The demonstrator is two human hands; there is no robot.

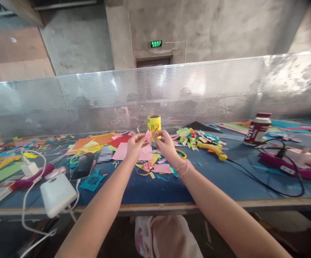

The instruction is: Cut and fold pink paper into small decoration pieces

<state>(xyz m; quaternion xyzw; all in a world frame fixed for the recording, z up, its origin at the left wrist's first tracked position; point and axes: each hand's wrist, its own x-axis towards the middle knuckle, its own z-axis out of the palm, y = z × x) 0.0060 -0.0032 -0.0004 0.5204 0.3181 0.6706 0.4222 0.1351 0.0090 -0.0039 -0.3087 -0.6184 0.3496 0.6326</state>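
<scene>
My left hand [134, 144] and my right hand [166, 142] meet above the blue table [214, 179], both pinching a small pink paper piece [148, 136] between their fingertips. Under them lie pink paper sheets [121, 151], a small folded pink flower [147, 166] and yellow paper strips. A yellow tape roll [154, 124] stands just behind the hands. Yellow scissor handles [181, 153] show beside my right wrist.
A pile of coloured paper flowers [195, 137] and a yellow glue gun [214, 149] lie right of the hands. A bottle [257, 129], a pink glue gun [287, 166] with black cable sit far right. A phone [83, 167] and white power bank [57, 194] lie left. A perforated metal screen [90, 100] backs the table.
</scene>
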